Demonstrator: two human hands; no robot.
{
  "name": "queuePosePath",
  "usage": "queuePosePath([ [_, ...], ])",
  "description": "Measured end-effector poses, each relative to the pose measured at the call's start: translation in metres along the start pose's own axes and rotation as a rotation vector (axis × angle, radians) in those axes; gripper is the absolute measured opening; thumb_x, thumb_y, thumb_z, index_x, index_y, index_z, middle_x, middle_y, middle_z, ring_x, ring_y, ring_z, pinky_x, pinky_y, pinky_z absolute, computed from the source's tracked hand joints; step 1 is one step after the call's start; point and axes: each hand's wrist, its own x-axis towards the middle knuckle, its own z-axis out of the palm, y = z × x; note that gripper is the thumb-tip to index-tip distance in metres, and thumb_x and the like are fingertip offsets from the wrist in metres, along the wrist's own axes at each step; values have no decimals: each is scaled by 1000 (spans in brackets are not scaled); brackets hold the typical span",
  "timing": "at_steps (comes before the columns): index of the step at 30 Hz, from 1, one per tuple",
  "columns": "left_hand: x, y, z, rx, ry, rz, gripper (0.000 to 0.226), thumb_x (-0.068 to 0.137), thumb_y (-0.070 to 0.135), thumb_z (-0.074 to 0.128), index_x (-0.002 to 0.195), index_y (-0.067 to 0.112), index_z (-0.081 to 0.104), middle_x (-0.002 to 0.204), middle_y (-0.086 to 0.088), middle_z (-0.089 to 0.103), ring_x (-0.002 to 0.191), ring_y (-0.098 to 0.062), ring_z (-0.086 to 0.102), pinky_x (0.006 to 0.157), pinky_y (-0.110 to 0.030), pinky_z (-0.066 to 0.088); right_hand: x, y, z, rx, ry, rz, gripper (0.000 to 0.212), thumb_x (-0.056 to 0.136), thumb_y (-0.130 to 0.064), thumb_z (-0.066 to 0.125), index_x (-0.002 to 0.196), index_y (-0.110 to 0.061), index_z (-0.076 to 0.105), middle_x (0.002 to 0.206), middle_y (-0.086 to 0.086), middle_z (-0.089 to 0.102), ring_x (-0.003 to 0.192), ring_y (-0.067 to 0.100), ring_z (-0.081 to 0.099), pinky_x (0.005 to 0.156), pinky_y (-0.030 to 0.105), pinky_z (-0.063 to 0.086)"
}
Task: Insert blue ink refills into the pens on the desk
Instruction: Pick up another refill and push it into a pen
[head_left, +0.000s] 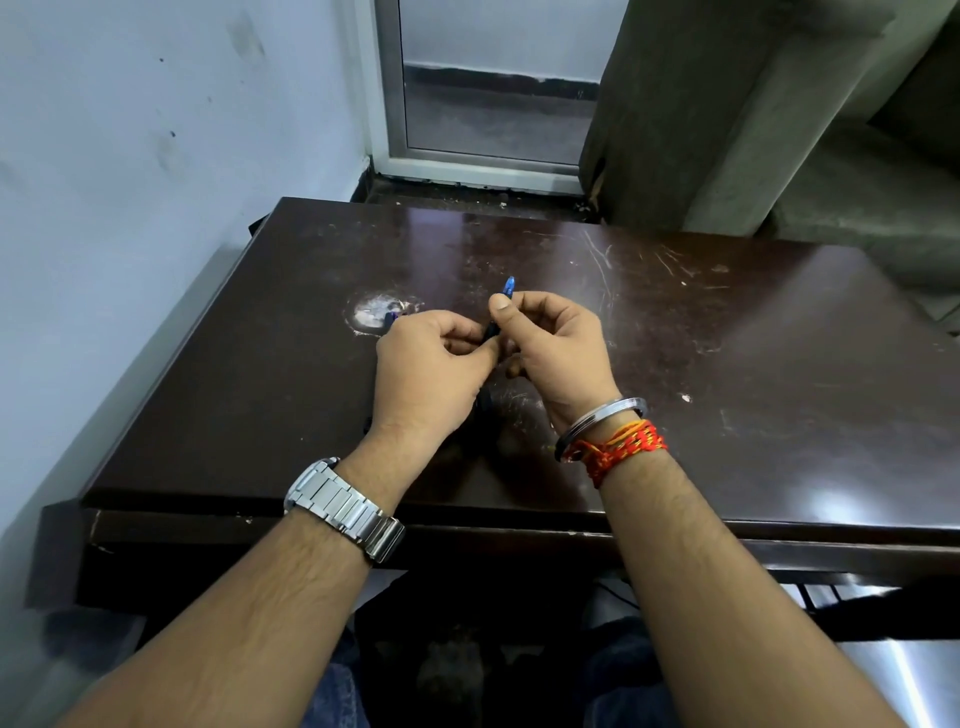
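Above the middle of the dark brown desk (727, 364), both my hands meet around one blue pen (508, 285). Its blue tip sticks up past my right thumb, and a dark part of the barrel shows between the two hands. My right hand (556, 348) pinches the upper part, and my left hand (431, 364) pinches the lower part from the left. Most of the pen is hidden by fingers. Something small and blue-purple (393, 315) peeks out on the desk behind my left hand; I cannot tell what it is. No separate refill is visible.
A worn pale patch (371, 309) marks the desk top just left of my hands. A blue-white wall runs along the left, a window (488, 88) stands behind the desk, and a grey curtain (727, 104) hangs at the back right. The desk's front edge is near my forearms.
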Motion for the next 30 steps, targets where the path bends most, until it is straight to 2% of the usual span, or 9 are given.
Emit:
queuePosePath([
  [3,-1,3,0,23,-34,46,10,79,22,83,73,20,76,60,8,71,56,1,67,54,-15,51,0,1,0,-13,23,-25,21,82,-19,78,91,-3,68,68,1,68,54,8,61,47,19,48],
  [8,-1,3,1,63,-94,84,17,85,15,77,69,19,73,62,4,72,59,-10,70,56,-26,55,2,0,-1,14,-27,-42,7,86,-11,73,81,-9,68,58,-7,67,49,4,58,45,18,46],
  [12,-3,4,1,70,-116,116,27,86,15,75,64,30,69,60,9,71,54,-1,63,54,-19,50,1,-1,-3,36,-79,-33,9,90,-9,68,81,-7,68,60,-5,65,51,5,57,47,19,46],
  [15,-3,5,1,70,-121,127,19,87,14,74,69,20,74,59,5,71,54,-8,66,54,-24,52,1,-1,-4,58,-106,-21,13,91,-9,66,78,-7,68,62,-1,63,51,6,55,47,19,45],
  [19,-4,7,-1,55,-142,127,24,88,14,75,66,24,73,53,12,68,50,0,64,51,-18,49,1,-2,-5,107,-132,-5,16,92,-7,64,77,-3,68,63,3,63,49,6,55,46,19,45],
  [21,-4,8,-1,49,-114,122,16,86,15,77,70,18,76,57,7,71,55,-8,68,53,-25,54,2,-3,-6,129,-133,12,16,92,-7,64,78,-3,70,66,4,65,52,8,58,49,20,47],
  [25,-2,7,-2,80,-40,119,5,80,21,82,79,18,79,66,9,73,60,-1,68,58,-18,54,3,1,-4,84,-49,16,14,90,-16,70,83,-3,71,70,8,64,59,17,56,59,32,50],
  [28,-5,6,-2,148,-30,135,11,76,25,85,77,18,77,65,11,70,57,1,64,56,-10,48,4,5,-3,31,67,-2,21,81,-25,79,80,-6,71,62,0,64,52,9,56,54,26,51],
  [30,-7,7,-1,168,-39,144,10,77,24,84,77,18,77,65,10,70,59,-3,65,56,-12,49,5,6,-3,-13,93,-13,21,79,-26,81,74,-9,70,57,-3,64,50,8,57,53,25,51],
])
